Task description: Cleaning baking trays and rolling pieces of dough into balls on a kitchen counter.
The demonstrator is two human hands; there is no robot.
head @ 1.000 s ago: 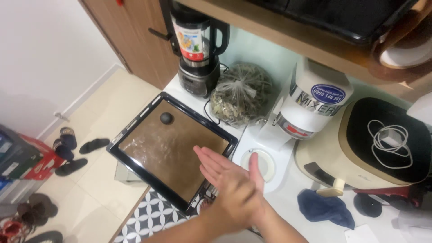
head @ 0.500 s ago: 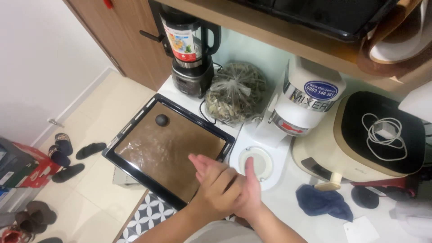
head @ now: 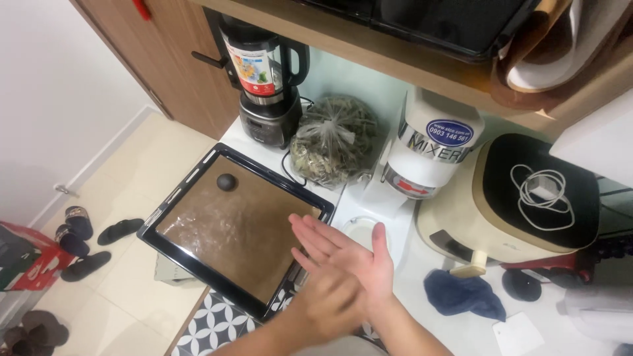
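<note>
The right hand (head: 353, 254) lies flat and released, pressed on the blurred left hand (head: 326, 304), whose state I cannot tell. The tray (head: 198, 178) is at 9 o'clock, with a dark ball (head: 226, 182) on it.

My hands (head: 343, 277) hover by the tray's (head: 173, 240) near right corner. I see most of the tray's lined surface open, with only a dark ball (head: 226, 182) at its far side. Behind it, the blender (head: 264, 86), bag (head: 333, 142) and mixer (head: 422, 155) block the way. A cloth (head: 458, 293) lies right on the bench (head: 428, 323).
</note>
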